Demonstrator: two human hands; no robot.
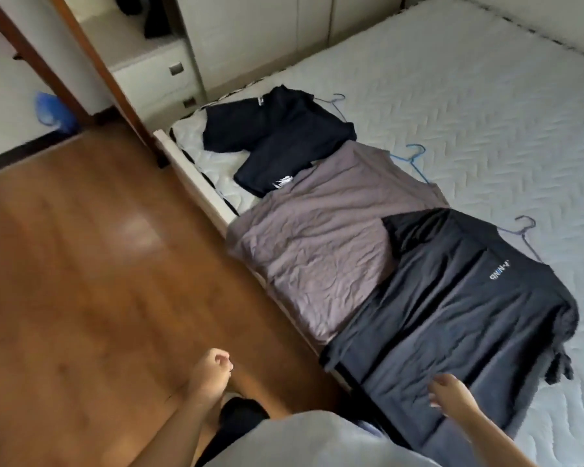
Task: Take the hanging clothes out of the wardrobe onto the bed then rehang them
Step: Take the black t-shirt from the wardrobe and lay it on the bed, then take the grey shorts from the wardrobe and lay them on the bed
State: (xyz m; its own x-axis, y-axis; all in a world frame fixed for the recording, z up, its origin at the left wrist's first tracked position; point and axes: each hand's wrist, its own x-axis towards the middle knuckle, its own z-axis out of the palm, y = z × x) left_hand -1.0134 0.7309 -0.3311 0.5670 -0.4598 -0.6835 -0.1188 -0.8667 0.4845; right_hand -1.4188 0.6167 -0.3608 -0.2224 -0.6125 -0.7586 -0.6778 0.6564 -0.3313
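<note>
Three garments on hangers lie in a row along the near edge of the white quilted bed [469, 106]. Farthest is a black shirt [277, 136], in the middle a grey-brown shirt [321, 224], and nearest a dark grey shirt [452, 318] with small white lettering. Each has a wire hanger hook poking out on the mattress side, the middle hanger [413, 156] being blue. My right hand [452, 394] hovers over the bottom hem of the dark grey shirt, fingers apart, holding nothing. Over the wooden floor, my left hand [211, 369] is loosely curled and empty.
The open wardrobe [155, 45] with white drawers stands at the top left, a dark garment hanging inside. A brown wooden door frame [108, 62] runs diagonally beside it. A blue object [51, 111] lies on the floor at left. Wooden floor [81, 264] fills the left side.
</note>
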